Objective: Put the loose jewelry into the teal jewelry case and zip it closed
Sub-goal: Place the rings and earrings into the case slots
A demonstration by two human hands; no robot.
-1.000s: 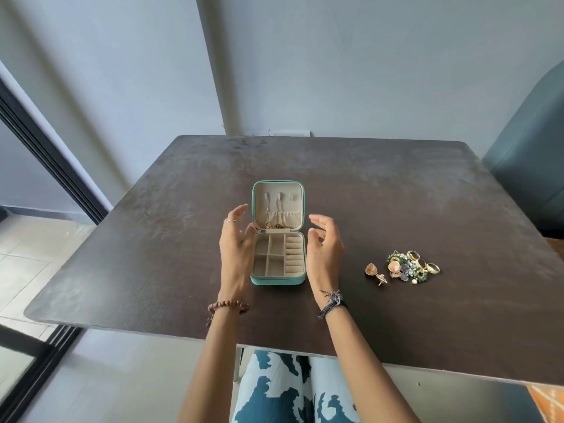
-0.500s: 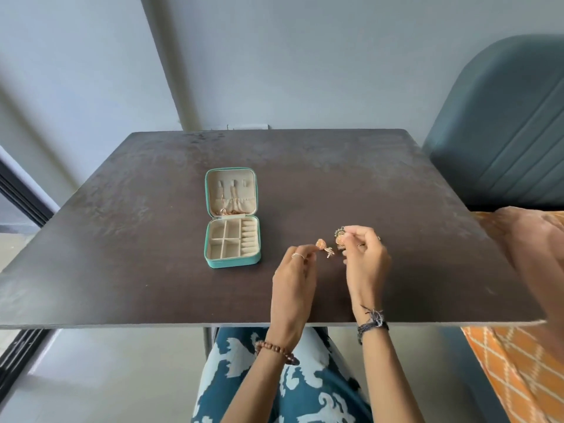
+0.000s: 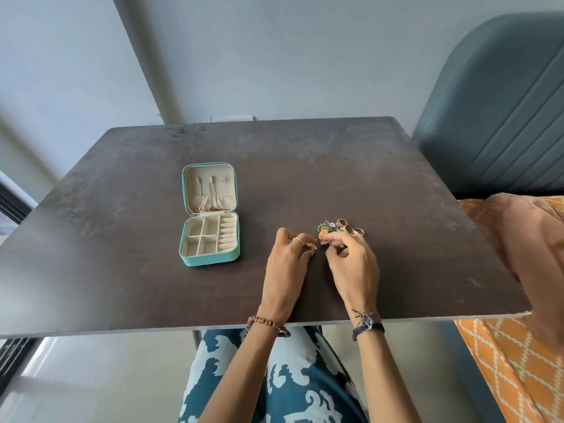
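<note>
Shiny gold-toned metal jewelry (image 3: 341,228) is glinting on a matt, mottled dark table (image 3: 351,166); the teal jewelry case (image 3: 210,215) is showing soft cream lining.

Teal jewelry case (image 3: 210,214) lying open on the dark tabletop (image 3: 122,288), compartments showing. Well to its right, left hand (image 3: 287,267) pinching a small gold piece (image 3: 311,246) (shape unclear); right hand (image 3: 351,264) pinching into the loose jewelry pile (image 3: 340,228).

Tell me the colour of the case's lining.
Cream, against a teal shell; the head view shows the open case clearly.
</note>
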